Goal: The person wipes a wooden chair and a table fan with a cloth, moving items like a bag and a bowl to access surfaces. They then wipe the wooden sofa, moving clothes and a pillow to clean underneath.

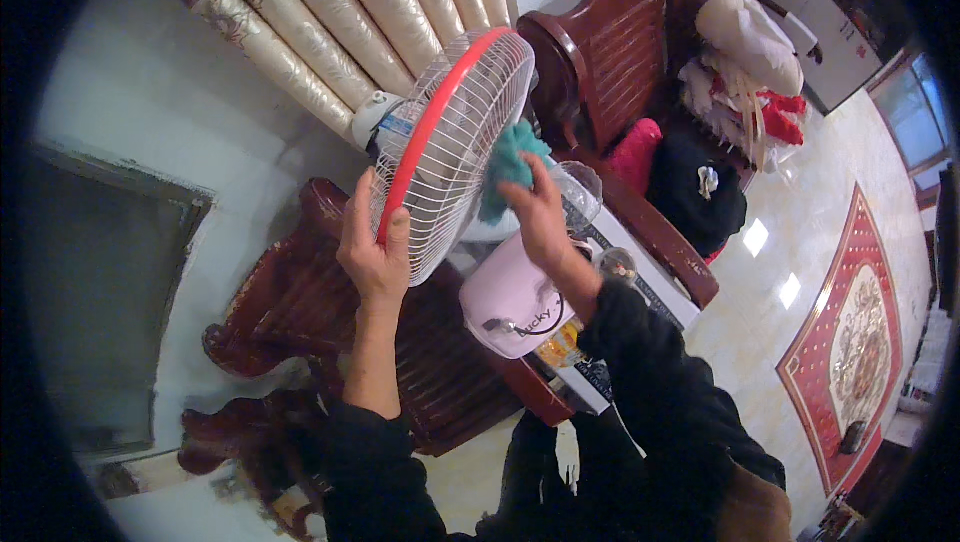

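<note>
Hands (pixel 376 260) (pixel 538 214) on fan (pixel 428 129) and cloth (pixel 511 155) near black-lettered pink container (pixel 497 287)

Left grip (pixel 376 260) clasping fan's red rim (pixel 428 132); right grip (pixel 538 210) holding teal cloth (pixel 510 164) against white wire grille (pixel 452 162); pink container (pixel 500 287) nearby.

Soft light leaves white glare on the glossy floor (pixel 740 312), with fisheye bending and black corners.
</note>
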{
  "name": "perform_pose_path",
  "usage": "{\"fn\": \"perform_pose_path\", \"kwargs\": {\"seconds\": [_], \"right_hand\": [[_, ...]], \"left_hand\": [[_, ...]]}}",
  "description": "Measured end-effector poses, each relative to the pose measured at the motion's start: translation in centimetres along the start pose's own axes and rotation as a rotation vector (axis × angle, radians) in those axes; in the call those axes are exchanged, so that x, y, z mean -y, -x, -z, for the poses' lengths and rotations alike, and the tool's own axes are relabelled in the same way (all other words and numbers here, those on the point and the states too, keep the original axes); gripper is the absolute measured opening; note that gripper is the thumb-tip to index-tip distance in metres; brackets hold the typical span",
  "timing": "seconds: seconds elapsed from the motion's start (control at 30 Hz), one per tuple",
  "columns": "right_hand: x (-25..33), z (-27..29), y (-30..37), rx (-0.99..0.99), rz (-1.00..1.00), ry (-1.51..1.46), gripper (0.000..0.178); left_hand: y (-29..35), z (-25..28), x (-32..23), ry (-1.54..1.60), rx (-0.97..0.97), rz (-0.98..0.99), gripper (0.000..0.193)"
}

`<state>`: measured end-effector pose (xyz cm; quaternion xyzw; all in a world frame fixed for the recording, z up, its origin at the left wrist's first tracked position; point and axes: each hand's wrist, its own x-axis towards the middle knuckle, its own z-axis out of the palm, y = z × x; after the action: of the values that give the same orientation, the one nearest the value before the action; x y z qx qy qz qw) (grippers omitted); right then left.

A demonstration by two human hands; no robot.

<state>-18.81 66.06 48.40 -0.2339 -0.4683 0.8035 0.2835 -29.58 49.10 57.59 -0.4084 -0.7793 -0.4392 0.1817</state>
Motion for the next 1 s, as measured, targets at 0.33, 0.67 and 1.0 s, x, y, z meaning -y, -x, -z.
{"fn": "perform_pose_path", "kwargs": {"seconds": [0.33, 0.67, 1.0], "right_hand": [[9.2, -1.9, -1.5, -0.069, 1.076, 0.913, 0.040], [16.7, -5.1, -3.2, 0.215, 0.890, 1.208, 0.027], [13.8, -9.9, 3.0, 0.534, 0.918, 1.100, 0.058]], "left_hand": [[3.3, 0.4, -3.1, -0.151, 0.052, -0.150, 0.061], [3.7, -0.4, -4.0, -0.128, 0.028, -0.120, 0.063], [5.0, 0.5, -3.8, 0.814, -0.350, 0.421, 0.051]]}}
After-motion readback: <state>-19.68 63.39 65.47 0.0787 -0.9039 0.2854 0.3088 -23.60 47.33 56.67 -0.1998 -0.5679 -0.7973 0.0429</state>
